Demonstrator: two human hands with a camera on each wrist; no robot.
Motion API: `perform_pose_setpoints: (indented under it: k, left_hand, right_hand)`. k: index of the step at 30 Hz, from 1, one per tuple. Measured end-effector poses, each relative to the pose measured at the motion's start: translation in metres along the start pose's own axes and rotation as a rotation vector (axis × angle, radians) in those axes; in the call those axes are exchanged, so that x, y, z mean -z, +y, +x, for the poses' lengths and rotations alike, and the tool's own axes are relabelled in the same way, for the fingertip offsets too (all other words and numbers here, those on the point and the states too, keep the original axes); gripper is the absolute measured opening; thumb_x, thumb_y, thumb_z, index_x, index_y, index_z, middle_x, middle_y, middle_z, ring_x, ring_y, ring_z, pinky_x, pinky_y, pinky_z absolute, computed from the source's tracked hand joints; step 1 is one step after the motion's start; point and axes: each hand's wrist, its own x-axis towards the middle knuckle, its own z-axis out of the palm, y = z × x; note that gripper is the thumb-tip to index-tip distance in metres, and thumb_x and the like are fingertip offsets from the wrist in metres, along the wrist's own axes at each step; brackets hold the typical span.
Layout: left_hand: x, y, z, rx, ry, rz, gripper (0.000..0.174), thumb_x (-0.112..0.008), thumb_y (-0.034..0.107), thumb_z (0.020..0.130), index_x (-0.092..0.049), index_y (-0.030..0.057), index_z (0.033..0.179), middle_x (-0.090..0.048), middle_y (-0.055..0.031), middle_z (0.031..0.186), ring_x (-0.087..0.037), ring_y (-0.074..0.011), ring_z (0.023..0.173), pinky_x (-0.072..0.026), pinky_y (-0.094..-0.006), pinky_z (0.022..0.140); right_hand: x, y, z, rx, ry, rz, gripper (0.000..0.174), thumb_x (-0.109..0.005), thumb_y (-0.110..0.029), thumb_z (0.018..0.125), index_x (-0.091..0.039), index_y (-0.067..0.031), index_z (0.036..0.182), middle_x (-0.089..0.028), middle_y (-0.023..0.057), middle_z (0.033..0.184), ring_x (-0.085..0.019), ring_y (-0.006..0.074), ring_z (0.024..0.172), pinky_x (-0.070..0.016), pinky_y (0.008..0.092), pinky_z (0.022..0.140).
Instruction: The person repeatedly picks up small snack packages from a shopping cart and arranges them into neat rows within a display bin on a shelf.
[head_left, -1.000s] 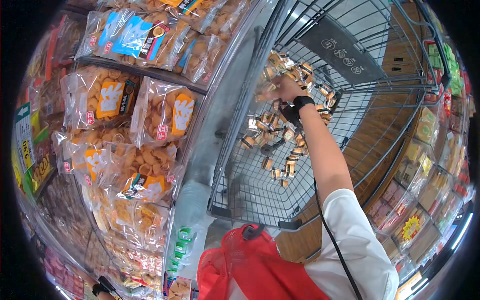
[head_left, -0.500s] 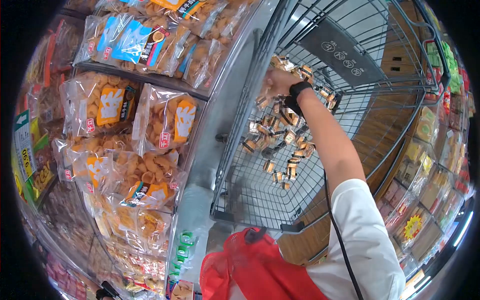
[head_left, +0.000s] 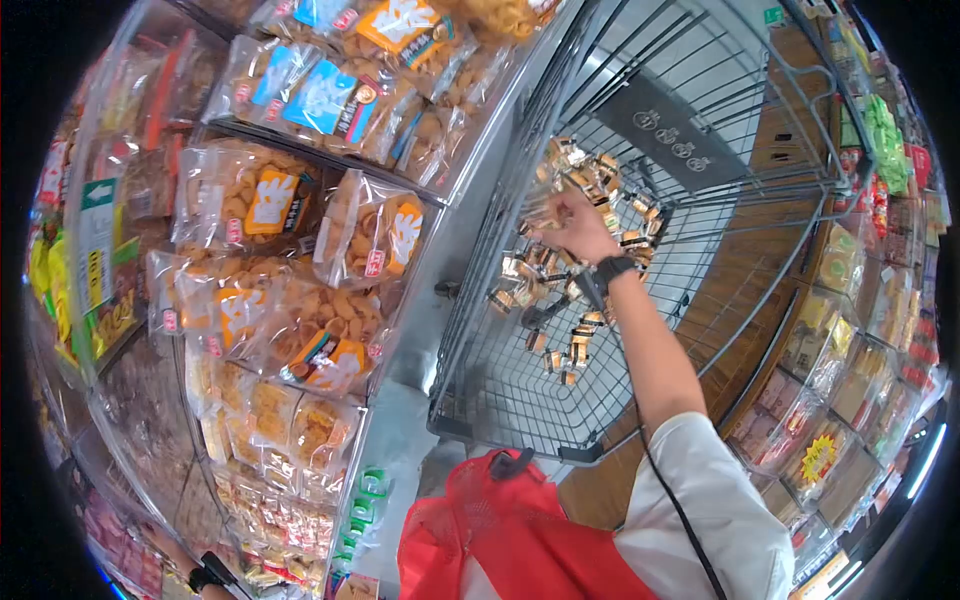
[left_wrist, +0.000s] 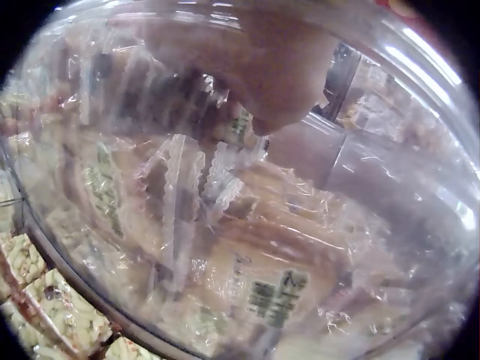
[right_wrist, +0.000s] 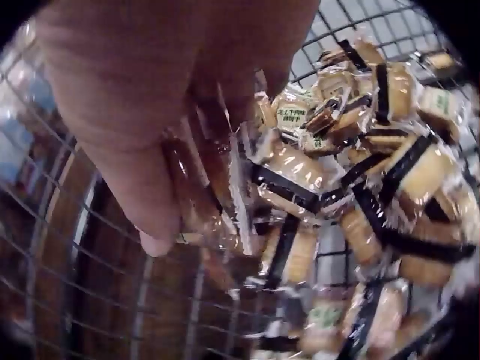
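My right hand (head_left: 580,228) reaches down into a wire shopping cart (head_left: 520,437). In the right wrist view its thumb and fingers pinch clear-wrapped biscuits (right_wrist: 199,176), partly hidden by the hand. Beside them lies a heap of small wrapped biscuits (right_wrist: 292,172), many with a black band round the middle. At the lower left of the head view only my left forearm and its black wrist strap (head_left: 205,578) show. In the left wrist view my left hand (left_wrist: 289,75) appears blurred through clear plastic, above packets in crinkled wrappers (left_wrist: 262,262); its finger pose cannot be told.
To the left, a shelf bin holds bags of snacks with orange labels (head_left: 272,200) and blue labels (head_left: 320,90). Green-capped bottles (head_left: 365,500) stand beside the cart. Packaged goods (head_left: 820,460) line the right side. A thin black cable (head_left: 665,480) runs along my right arm.
My right hand has shifted slightly lower in the head view, staying over the biscuits in the cart. The view has turned a little, so the shelf bags appear further right.
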Motion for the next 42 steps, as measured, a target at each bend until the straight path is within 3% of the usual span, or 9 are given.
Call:
perform_pose_setpoints:
  k: [2, 10, 17, 22, 26, 29, 32, 37, 42]
  left_hand:
    - [-0.01, 0.001, 0.004, 0.011, -0.016, 0.019, 0.055, -0.055, 0.032, 0.107, -0.047, -0.0022, 0.149, -0.054, -0.0197, 0.146, -0.055, -0.0299, 0.127, -0.0439, -0.041, 0.108]
    - [-0.038, 0.078, -0.045, -0.049, -0.042, -0.287, 0.043, -0.063, 0.032, 0.103, -0.059, -0.0031, 0.128, -0.068, -0.018, 0.113, -0.063, -0.0344, 0.103, -0.0488, -0.0448, 0.097]
    - [-0.001, 0.181, -0.1, -0.194, 0.029, 0.51, 0.057, -0.063, 0.04, 0.099, -0.059, -0.0039, 0.135, -0.063, -0.0292, 0.13, -0.059, -0.0453, 0.122, -0.0444, -0.0537, 0.105]
    - [0.014, 0.146, -0.082, -0.293, -0.041, 0.385, 0.05, -0.062, 0.034, 0.098, -0.059, 0.0092, 0.141, -0.052, -0.0265, 0.151, -0.05, -0.0487, 0.136, -0.0434, -0.0555, 0.112]
    - [0.039, 0.11, -0.055, -0.591, -0.113, 0.183, 0.027, -0.065, 0.023, 0.096, -0.071, 0.016, 0.122, -0.059, -0.0219, 0.134, -0.05, -0.0451, 0.129, -0.0458, -0.0543, 0.108]
    - [0.046, 0.097, -0.027, -0.765, -0.146, 0.003, 0.018, -0.066, 0.02, 0.095, -0.074, 0.0157, 0.11, -0.06, -0.0183, 0.123, -0.049, -0.0419, 0.125, -0.0474, -0.0527, 0.105]
    - [0.043, 0.091, -0.016, -0.808, -0.227, -0.063, 0.015, -0.067, 0.021, 0.094, -0.074, 0.0159, 0.106, -0.059, -0.0159, 0.121, -0.049, -0.0404, 0.125, -0.0488, -0.05, 0.103]
    - [0.061, 0.096, -0.012, -0.81, -0.333, -0.092, 0.022, -0.067, 0.014, 0.088, -0.072, 0.0109, 0.109, -0.058, -0.0164, 0.12, -0.049, -0.0399, 0.123, -0.0476, -0.0479, 0.104]
    - [0.058, 0.075, -0.001, -0.874, -0.423, -0.066, 0.039, -0.064, 0.006, 0.083, -0.069, 0.0062, 0.122, -0.058, -0.021, 0.136, -0.043, -0.0438, 0.139, -0.0458, -0.0473, 0.11]
  right_hand:
    - [0.02, -0.03, -0.042, -0.2, 0.001, 0.387, 0.07, -0.093, -0.028, 0.077, -0.058, 0.0024, 0.128, -0.065, 0.0085, 0.114, -0.062, 0.0172, 0.104, -0.051, 0.0329, 0.094]
    - [0.023, -0.071, -0.189, -0.159, 0.122, 1.565, 0.055, -0.072, -0.033, 0.099, -0.052, -0.0061, 0.142, -0.062, 0.013, 0.138, -0.061, 0.0272, 0.124, -0.0491, 0.0445, 0.11]
    - [0.027, -0.165, -0.271, 0.117, -0.018, 1.924, 0.056, -0.075, -0.043, 0.096, -0.059, -0.0091, 0.137, -0.06, 0.0164, 0.143, -0.062, 0.0314, 0.123, -0.0505, 0.0481, 0.108]
    - [0.024, -0.32, -0.312, 0.299, -0.312, 1.677, 0.067, -0.08, -0.047, 0.09, -0.057, -0.0086, 0.14, -0.059, 0.0155, 0.145, -0.06, 0.0301, 0.128, -0.0502, 0.0468, 0.11]
    - [-0.011, -0.48, -0.337, 0.211, -0.482, 1.114, 0.079, -0.086, -0.047, 0.083, -0.053, -0.0087, 0.143, -0.06, 0.0134, 0.144, -0.06, 0.0278, 0.131, -0.051, 0.0443, 0.11]
    - [-0.073, -0.625, -0.352, 0.777, -0.629, 0.42, 0.067, -0.09, -0.022, 0.076, -0.06, -0.0057, 0.134, -0.063, 0.0062, 0.132, -0.06, 0.019, 0.124, -0.0488, 0.0371, 0.108]
    - [-0.171, -0.734, -0.356, 1.209, -0.614, 0.029, 0.056, -0.09, -0.029, 0.077, -0.063, -0.0014, 0.118, -0.062, 0.0133, 0.113, -0.063, 0.0262, 0.104, -0.0517, 0.0383, 0.092]
    - [-0.301, -0.812, -0.315, 1.404, -0.491, -0.677, 0.061, -0.088, -0.037, 0.074, -0.063, -0.0016, 0.116, -0.062, 0.0195, 0.116, -0.065, 0.0374, 0.112, -0.0563, 0.0465, 0.09]
    - [-0.359, -0.816, -0.297, 1.529, -0.449, -0.806, 0.061, -0.09, -0.03, 0.072, -0.064, -0.0037, 0.12, -0.06, 0.0159, 0.125, -0.066, 0.0363, 0.113, -0.0565, 0.047, 0.09]
